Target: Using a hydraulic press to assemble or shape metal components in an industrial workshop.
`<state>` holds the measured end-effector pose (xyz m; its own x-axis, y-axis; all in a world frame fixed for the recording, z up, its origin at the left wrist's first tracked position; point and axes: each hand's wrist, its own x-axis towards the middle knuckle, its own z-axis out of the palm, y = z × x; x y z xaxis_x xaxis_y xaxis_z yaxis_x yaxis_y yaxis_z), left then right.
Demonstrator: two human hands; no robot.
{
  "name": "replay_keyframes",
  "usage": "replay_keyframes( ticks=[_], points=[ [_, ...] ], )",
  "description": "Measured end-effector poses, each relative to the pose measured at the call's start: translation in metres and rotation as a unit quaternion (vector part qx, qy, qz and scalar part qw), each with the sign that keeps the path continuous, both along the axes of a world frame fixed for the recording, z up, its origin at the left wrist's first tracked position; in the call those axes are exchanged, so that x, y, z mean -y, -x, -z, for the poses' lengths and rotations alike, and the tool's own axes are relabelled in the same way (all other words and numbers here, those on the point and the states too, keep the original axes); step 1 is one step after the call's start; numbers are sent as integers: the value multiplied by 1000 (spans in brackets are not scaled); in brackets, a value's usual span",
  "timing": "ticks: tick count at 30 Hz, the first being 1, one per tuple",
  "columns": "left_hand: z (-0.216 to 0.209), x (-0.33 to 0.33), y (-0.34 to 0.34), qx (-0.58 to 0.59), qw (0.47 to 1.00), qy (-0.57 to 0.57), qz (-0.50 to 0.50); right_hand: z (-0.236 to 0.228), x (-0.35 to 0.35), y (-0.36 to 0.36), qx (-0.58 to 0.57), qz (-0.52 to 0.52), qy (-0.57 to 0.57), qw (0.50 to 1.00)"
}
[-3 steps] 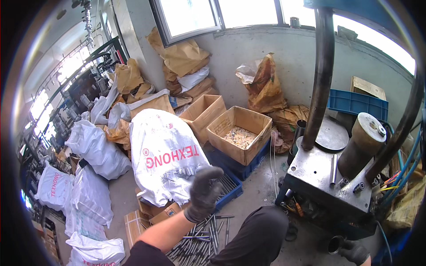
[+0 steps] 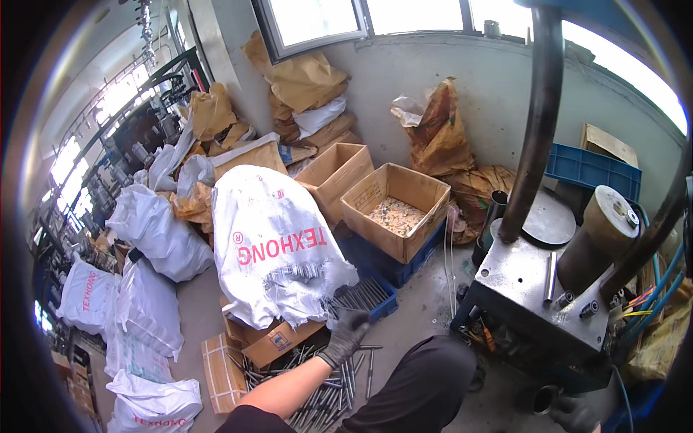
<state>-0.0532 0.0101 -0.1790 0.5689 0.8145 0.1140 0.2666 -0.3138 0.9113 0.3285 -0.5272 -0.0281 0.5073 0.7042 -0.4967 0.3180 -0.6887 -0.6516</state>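
My left hand [image 2: 347,333], in a dark grey glove, is at the near edge of a blue crate [image 2: 388,309] that holds metal rods [image 2: 361,294]. Its fingers stretch toward those rods, and nothing shows in them. Below the wrist, a heap of loose metal rods [image 2: 326,397] lies on the floor beside an opened cardboard box [image 2: 276,345]. At the lower right, my gloved right hand [image 2: 574,413] is closed round a short, hollow metal tube [image 2: 546,399], its open end facing up. Shadow darkens this hand's fingers.
A white woven sack [image 2: 278,216] stands left of the blue crate. Behind are cardboard boxes, one [image 2: 393,216] with small bits inside. On the right, a steel press table [image 2: 520,270] carries a thick cylinder [image 2: 595,238] and small metal parts. More white sacks [image 2: 148,310] line the left.
My left hand has dropped from in front of the white sack to the crate's near edge. The right hand stays low with the tube. The whole view has shifted slightly.
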Motion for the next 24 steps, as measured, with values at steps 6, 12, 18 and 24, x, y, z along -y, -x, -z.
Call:
replay_keyframes(
  ticks=[6,12,18,24],
  points=[
    [198,4,79,-421,876,177,-157,-3,-20,-13,83,3,19,996],
    [303,-43,175,-500,788,208,-292,-14,-64,-5,209,-70,-21,975],
    [310,-47,118,-483,789,205,-319,53,4,-42,-9,153,35,988],
    [208,3,84,-332,905,5,-266,4,-29,-49,183,73,-85,977]
  ],
)
